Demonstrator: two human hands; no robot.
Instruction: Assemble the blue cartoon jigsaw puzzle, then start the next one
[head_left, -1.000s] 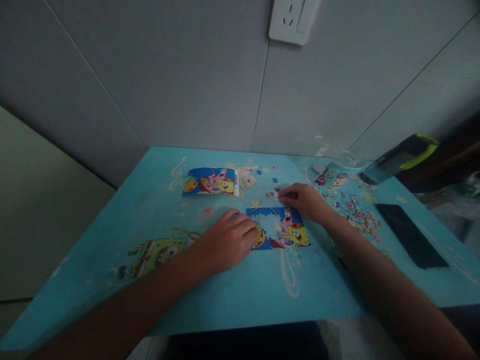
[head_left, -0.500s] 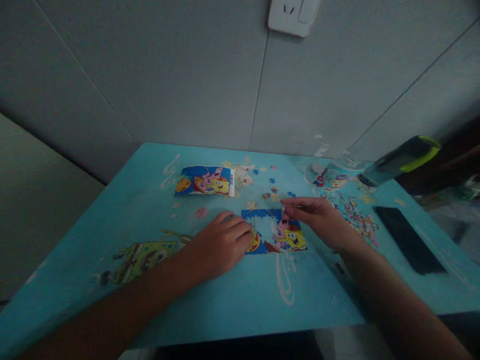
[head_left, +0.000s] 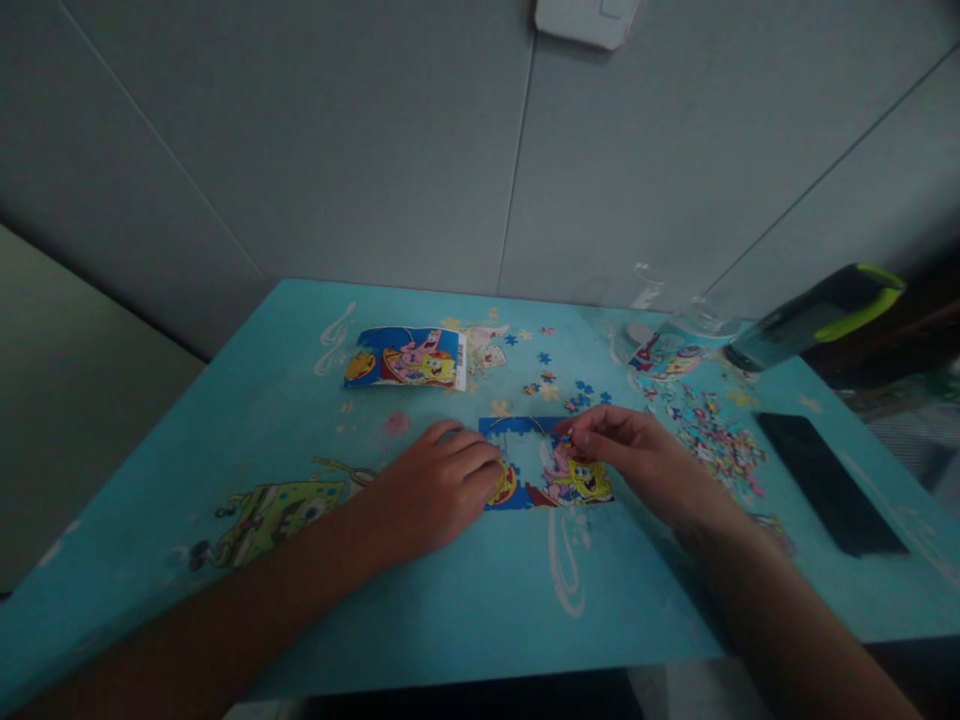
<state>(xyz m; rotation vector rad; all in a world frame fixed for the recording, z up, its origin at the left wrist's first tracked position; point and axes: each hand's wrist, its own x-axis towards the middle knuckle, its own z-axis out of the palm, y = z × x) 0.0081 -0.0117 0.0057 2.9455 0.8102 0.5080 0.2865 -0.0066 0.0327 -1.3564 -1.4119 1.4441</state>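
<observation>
A partly assembled jigsaw puzzle point(head_left: 536, 497) with a blue border and cartoon figures lies flat on the table, with a gap in its middle. My left hand point(head_left: 442, 485) rests at the puzzle's left edge, fingers laid over it and holding nothing. Over the puzzle's upper right, my right hand point(head_left: 626, 450) pinches a small puzzle piece point(head_left: 571, 437) between thumb and fingertips; the fingers hide most of it. Just behind the puzzle are several loose blue pieces point(head_left: 583, 392). A heap of mixed puzzle pieces point(head_left: 724, 445) sits to the right of my right hand.
A printed puzzle packet point(head_left: 405, 357) lies at the back left. Toward the back right are a clear plastic jar point(head_left: 686, 340) and a dark bottle point(head_left: 795, 325) with a yellow-green handle. A black phone-like slab point(head_left: 829, 480) lies at the right. The wall borders the table's far edge.
My right hand has come down and slightly toward me over the puzzle's upper right, uncovering loose blue pieces behind it. My left hand stays at the left edge. The view has shifted slightly.
</observation>
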